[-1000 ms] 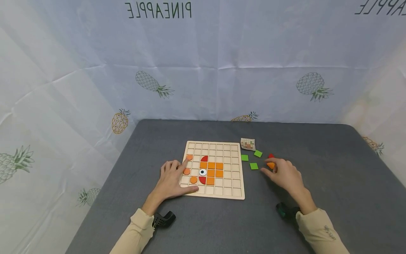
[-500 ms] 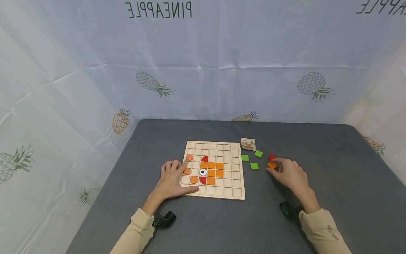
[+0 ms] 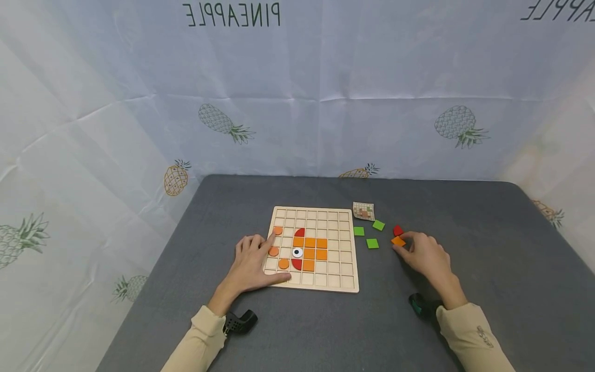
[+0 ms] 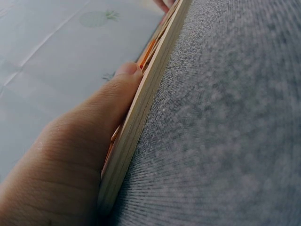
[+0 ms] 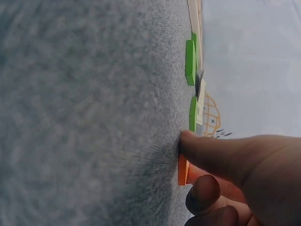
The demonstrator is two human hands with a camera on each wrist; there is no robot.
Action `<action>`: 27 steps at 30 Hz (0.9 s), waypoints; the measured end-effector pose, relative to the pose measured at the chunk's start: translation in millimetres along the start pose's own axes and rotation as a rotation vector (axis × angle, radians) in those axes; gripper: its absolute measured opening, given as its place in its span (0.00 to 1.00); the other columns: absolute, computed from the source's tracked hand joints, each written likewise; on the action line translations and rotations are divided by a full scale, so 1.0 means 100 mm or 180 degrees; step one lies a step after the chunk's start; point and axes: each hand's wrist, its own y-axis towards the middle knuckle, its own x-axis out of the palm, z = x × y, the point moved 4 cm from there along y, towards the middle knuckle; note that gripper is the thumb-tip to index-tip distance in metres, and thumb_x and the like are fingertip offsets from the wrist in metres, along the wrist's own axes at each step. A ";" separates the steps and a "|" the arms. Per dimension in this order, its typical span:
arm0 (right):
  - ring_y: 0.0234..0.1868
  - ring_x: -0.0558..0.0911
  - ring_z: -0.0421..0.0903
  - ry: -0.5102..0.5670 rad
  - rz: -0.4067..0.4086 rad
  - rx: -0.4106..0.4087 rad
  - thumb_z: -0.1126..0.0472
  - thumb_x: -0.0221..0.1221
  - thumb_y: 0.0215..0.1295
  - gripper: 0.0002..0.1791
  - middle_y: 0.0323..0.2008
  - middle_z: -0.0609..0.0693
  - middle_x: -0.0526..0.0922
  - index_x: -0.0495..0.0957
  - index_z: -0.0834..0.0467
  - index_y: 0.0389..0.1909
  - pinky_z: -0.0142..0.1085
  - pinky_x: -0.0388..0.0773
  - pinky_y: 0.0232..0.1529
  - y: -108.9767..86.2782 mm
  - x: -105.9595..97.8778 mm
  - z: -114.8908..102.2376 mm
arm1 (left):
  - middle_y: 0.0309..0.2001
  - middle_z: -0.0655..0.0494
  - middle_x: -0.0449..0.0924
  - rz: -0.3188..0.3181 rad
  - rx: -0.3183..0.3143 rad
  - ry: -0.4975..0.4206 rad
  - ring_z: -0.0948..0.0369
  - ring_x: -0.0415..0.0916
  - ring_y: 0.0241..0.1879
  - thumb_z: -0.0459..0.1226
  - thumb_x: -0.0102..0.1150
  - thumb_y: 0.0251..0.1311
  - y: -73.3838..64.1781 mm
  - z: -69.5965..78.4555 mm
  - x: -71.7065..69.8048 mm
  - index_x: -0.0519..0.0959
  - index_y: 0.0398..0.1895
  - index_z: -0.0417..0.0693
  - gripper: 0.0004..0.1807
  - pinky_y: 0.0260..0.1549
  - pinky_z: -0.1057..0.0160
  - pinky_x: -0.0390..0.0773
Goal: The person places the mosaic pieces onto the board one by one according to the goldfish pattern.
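My left hand (image 3: 251, 263) rests spread over the left side of a wooden grid board (image 3: 341, 258), thumb laid on its near edge. In the left wrist view the thumb (image 4: 106, 103) lies along the board's rim. Set on the board are several orange square tiles (image 3: 309, 253), a white eye disc (image 3: 297, 252), two red quarter-round tiles (image 3: 299, 232) and three orange discs (image 3: 283, 263). Right of the board, my right hand (image 3: 425, 254) pinches an orange tile (image 3: 397, 241) between thumb and forefinger, low over the table. The right wrist view shows this tile edge-on, just below the thumb.
Three green square tiles (image 3: 372, 243) lie between the board and my right hand. A red tile (image 3: 397, 230) sits just beyond the orange one. A small printed pattern card (image 3: 363, 211) lies at the board's far right corner. Behind the grey table (image 3: 302, 330) hangs a pineapple-print cloth (image 3: 325, 129).
My right hand has shifted slightly right, and its thumb and forefinger have come together on the orange tile. The left hand and the board have stayed put.
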 end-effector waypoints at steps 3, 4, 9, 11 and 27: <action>0.18 0.70 0.45 0.0010 -0.0010 -0.0034 0.55 0.65 0.69 0.25 0.19 0.50 0.74 0.79 0.68 0.59 0.36 0.63 0.19 0.00 0.00 -0.02 | 0.48 0.52 0.66 0.0003 0.0010 -0.0010 0.51 0.57 0.49 0.77 0.60 0.45 0.00 0.01 -0.01 0.57 0.81 0.50 0.65 0.62 0.36 0.53; 0.18 0.69 0.45 0.0012 -0.0012 -0.0055 0.56 0.64 0.69 0.24 0.19 0.50 0.73 0.79 0.68 0.59 0.36 0.62 0.19 0.01 0.01 -0.03 | 0.48 0.52 0.66 0.0003 0.0015 -0.0013 0.51 0.57 0.49 0.77 0.59 0.45 0.00 0.01 -0.01 0.56 0.81 0.50 0.65 0.62 0.36 0.53; 0.16 0.66 0.44 0.0002 -0.0030 -0.0115 0.59 0.63 0.71 0.23 0.15 0.48 0.69 0.78 0.68 0.60 0.34 0.59 0.18 0.00 0.03 -0.05 | 0.48 0.52 0.66 0.0001 0.0027 0.0001 0.51 0.57 0.49 0.78 0.58 0.46 0.00 0.00 -0.01 0.56 0.81 0.50 0.65 0.62 0.37 0.53; 0.15 0.65 0.43 0.0007 -0.0011 -0.0136 0.59 0.62 0.71 0.23 0.14 0.47 0.67 0.78 0.68 0.61 0.33 0.58 0.17 0.00 0.03 -0.06 | 0.48 0.52 0.66 0.0002 0.0020 0.0005 0.51 0.57 0.48 0.77 0.59 0.46 0.00 0.00 -0.01 0.56 0.81 0.50 0.65 0.62 0.37 0.53; 0.12 0.60 0.41 0.0017 0.0111 -0.0564 0.57 0.63 0.71 0.20 0.11 0.45 0.64 0.81 0.62 0.59 0.30 0.51 0.16 -0.13 0.05 -0.41 | 0.48 0.52 0.66 -0.0006 0.0020 -0.0010 0.50 0.57 0.50 0.80 0.56 0.45 0.00 0.00 -0.02 0.56 0.81 0.50 0.66 0.62 0.37 0.53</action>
